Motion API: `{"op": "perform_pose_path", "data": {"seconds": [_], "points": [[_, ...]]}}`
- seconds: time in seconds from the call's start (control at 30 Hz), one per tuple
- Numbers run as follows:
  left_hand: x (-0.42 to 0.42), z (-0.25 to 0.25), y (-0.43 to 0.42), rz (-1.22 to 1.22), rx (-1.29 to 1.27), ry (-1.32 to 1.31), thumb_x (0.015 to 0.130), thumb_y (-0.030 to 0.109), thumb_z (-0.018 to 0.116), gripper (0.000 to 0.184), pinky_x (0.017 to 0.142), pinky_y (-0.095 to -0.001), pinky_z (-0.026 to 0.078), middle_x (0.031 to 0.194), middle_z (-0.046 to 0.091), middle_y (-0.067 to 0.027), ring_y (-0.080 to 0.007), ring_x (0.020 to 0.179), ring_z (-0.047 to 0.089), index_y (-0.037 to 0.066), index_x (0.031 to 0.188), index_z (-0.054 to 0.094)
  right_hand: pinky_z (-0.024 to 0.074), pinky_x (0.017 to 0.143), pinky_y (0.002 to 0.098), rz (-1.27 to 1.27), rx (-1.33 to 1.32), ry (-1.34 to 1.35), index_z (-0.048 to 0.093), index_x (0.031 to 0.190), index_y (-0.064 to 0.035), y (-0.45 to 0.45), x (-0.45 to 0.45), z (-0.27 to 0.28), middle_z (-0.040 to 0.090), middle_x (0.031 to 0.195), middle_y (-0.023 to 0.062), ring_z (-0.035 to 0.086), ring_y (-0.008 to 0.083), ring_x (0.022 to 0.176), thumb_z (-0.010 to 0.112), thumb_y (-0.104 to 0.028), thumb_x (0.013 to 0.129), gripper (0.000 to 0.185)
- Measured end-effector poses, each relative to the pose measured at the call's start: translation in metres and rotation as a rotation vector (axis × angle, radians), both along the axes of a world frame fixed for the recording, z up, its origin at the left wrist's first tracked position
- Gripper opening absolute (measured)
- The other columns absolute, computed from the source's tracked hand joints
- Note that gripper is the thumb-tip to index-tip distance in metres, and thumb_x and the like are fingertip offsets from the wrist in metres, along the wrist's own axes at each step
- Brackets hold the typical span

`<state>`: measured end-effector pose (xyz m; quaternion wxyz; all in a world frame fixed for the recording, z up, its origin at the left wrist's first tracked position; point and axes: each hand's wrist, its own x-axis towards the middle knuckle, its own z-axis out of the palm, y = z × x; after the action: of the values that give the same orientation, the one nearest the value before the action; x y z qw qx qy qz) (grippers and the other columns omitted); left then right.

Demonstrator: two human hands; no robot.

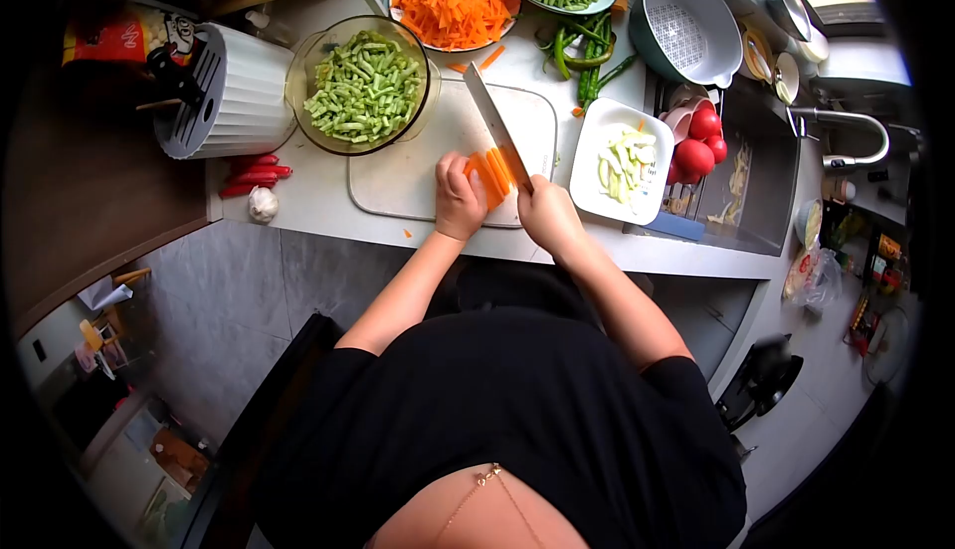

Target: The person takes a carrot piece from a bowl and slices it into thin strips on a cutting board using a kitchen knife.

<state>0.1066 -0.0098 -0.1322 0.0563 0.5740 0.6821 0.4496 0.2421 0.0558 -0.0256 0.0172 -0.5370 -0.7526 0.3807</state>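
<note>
Holding bright-orange carrot slices, left hand half-curled; right hand clasped round knife.

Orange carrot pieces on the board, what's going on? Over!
Left hand: holding orange carrot pieces. Right hand: gripping long metal knife beside them. Pale rectangular board beneath; nothing seen in the way.

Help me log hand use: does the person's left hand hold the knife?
No, the right hand grips the knife, while the left hand holds the carrot slices.
</note>
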Motion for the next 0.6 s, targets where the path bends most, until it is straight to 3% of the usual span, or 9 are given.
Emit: {"op": "perform_pose_path", "data": {"seconds": [0.3, 0.6], "points": [[0.003, 0.005, -0.001, 0.027, -0.025, -0.002, 0.089, 0.003, 0.050, 0.028, 0.090, -0.0464, 0.039, 0.111, 0.045, -0.0246, -0.0408, 0.100, 0.046, -0.005, 0.113, 0.040, 0.0479, 0.070, 0.0526, 0.035, -0.081, -0.081, 0.054, 0.083, 0.0071, -0.020, 0.008, -0.014, 0.061, 0.075, 0.0307, 0.061, 0.0464, 0.072, 0.049, -0.016, 0.089, 0.024], [0.002, 0.001, 0.002, 0.042, 0.014, 0.063, 0.086, 0.002, 0.053, 0.031, 0.088, -0.0458, 0.042, 0.110, 0.046, -0.0238, -0.0402, 0.098, 0.048, -0.003, 0.114, 0.041, 0.0491, 0.070, 0.0514, -0.002, -0.001, 0.013, 0.055, 0.080, 0.0077, 0.011, -0.014, -0.018, 0.060, 0.073, 0.0321, 0.061, 0.0471, 0.072, 0.048, -0.014, 0.088, 0.024]]}}
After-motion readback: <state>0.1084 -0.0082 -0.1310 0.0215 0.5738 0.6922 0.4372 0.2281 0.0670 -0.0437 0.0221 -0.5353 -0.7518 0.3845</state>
